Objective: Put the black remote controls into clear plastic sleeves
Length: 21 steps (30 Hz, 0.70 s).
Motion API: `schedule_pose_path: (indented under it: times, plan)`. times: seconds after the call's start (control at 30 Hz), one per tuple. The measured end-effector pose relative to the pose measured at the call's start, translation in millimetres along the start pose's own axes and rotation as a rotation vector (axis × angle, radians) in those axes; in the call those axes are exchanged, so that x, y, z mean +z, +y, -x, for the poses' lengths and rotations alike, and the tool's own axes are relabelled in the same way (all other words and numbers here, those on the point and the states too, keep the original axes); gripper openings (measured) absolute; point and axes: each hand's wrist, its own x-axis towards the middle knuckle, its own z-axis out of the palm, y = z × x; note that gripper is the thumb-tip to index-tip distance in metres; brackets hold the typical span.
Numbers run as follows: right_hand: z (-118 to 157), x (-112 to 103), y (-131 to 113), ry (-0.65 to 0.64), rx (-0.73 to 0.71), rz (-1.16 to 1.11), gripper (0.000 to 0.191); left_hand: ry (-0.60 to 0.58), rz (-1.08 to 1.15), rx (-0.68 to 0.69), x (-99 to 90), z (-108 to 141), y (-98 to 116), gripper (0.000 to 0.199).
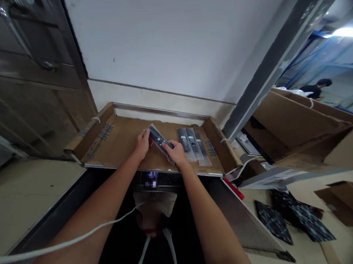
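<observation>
A black remote control (158, 139) in a clear plastic sleeve is held at a slant above the cardboard-lined tray. My left hand (142, 144) grips its upper left edge, fingers closed round it. Lower down on the other side, my right hand (176, 151) is closed on the same remote, thumb lying over the buttons. Just right of that hand, several more sleeved remotes (191, 143) lie side by side on the cardboard. Something small and red shows by my left fingers, too small to name.
The tray (106, 145) has raised cardboard sides and stands against a white wall (160, 42). At left is a metal door (28, 76) with a handle. Large cardboard boxes (306, 129) stand at right, dark patterned cloth (299, 216) lies on the floor, and a person (316, 89) is behind. A white cable (81, 236) crosses my left arm.
</observation>
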Motion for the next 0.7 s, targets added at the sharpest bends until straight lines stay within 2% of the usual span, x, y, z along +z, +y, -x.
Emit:
schedule_pose_path:
  times: [0.23,0.47,0.7]
  plan:
    - [0.0,-2.7,1.3,-0.025,-0.026,-0.052,0.038,0.031,-0.005,0.008,2.6,-1.9,3.0,0.05]
    - [1.5,-3.5,3.0,-0.054,0.01,-0.172,0.041,0.089,-0.016,-0.047,3.3,-17.0,-0.4,0.059]
    - [0.2,-3.4,5.8,-0.056,0.025,-0.215,0.039,0.074,-0.025,-0.059,2.9,-25.0,-5.5,0.059]
